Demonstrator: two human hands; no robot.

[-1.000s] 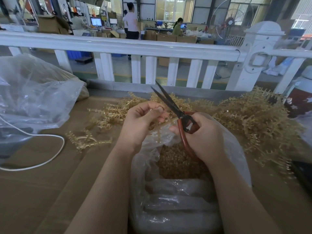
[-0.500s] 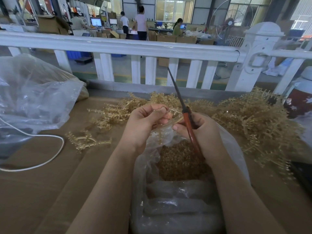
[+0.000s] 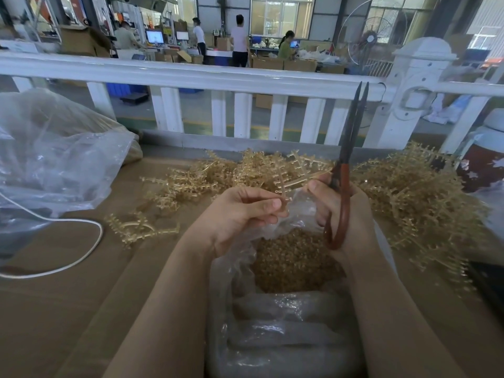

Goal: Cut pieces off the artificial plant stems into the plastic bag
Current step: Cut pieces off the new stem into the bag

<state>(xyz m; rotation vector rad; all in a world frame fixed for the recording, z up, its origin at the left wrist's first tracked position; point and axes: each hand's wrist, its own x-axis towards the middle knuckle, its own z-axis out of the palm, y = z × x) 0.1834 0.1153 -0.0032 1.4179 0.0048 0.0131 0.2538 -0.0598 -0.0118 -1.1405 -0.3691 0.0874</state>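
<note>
head | stem: pale gold, knobbed, bare near hands | scissors: upright

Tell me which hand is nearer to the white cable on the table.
Left. The left hand is over the bag's left edge, on the same side as the white cable. The right hand, gripping the scissors, is farther right.

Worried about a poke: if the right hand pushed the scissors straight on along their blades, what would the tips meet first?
Probably the white railing: the scissors point up and away, tips overlapping its rail. Depth is unclear.
</note>
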